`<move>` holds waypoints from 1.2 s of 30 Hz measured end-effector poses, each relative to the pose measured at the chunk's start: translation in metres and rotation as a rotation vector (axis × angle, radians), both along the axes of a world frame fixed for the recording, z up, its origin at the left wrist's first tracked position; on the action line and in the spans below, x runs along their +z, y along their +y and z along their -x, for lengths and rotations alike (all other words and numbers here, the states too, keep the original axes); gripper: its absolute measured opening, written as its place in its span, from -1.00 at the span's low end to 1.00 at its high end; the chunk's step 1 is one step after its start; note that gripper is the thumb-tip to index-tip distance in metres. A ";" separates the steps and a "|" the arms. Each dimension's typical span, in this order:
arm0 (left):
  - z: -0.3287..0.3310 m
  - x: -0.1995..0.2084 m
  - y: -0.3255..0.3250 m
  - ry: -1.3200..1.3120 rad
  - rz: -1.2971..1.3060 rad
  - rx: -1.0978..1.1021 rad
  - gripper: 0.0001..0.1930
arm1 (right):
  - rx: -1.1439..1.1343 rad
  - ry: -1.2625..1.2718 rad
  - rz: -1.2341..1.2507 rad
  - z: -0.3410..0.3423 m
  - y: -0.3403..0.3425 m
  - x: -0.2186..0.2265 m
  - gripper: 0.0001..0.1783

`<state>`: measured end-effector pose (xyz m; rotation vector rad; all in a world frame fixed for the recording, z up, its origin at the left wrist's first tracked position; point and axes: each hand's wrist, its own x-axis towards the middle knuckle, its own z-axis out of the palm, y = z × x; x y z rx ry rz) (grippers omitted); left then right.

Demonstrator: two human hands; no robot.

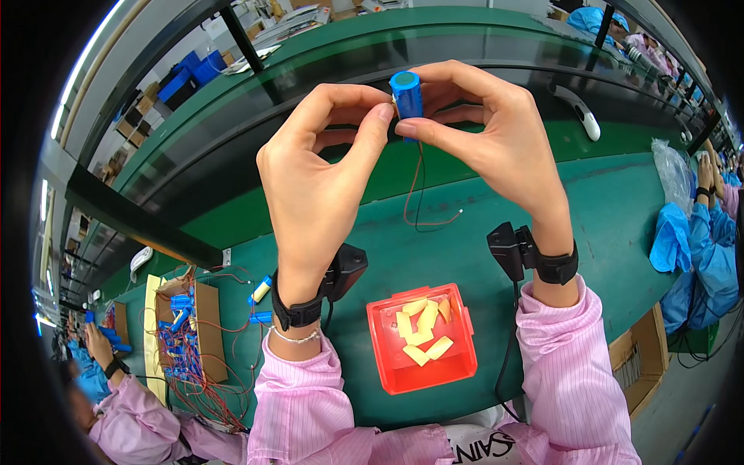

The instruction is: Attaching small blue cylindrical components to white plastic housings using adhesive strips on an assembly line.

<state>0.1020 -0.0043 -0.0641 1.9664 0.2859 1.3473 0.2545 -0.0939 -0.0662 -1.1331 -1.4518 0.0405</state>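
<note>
My right hand (484,124) grips a blue cylindrical battery (408,94) upright between thumb and fingers, above the far side of the green bench. A thin red and a black wire (422,190) hang from its lower end. Close against the battery's left side, my left hand (322,155) is closed in a pinch. A small pale bit shows at those fingertips, mostly hidden. Nearer to me, below both hands, a red plastic tray (395,381) holds several pale yellow pieces (419,338).
At the left stands a cardboard box (209,329) full of blue batteries with tangled red wires. Two loose batteries (262,289) lie beside it. A white handheld device (585,120) rests at the far right. Co-workers sit on both sides, one in a blue sleeve (701,252).
</note>
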 end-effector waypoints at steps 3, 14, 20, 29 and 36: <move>-0.001 -0.001 0.000 -0.031 0.031 -0.010 -0.90 | -0.017 -0.021 -0.009 0.002 0.001 0.000 -0.68; -0.004 -0.004 -0.001 -0.015 -0.047 0.074 -0.93 | -0.029 -0.065 -0.025 0.008 0.002 -0.002 -0.67; -0.006 -0.007 0.002 -0.026 0.055 -0.010 -0.91 | -0.002 -0.033 0.009 0.005 0.001 -0.002 -0.67; -0.006 -0.004 -0.002 -0.052 0.054 -0.037 -0.92 | -0.011 -0.039 0.007 0.001 0.003 -0.004 -0.65; -0.005 -0.007 0.002 -0.058 0.022 -0.013 -0.93 | -0.052 -0.098 -0.036 0.004 0.005 -0.004 -0.63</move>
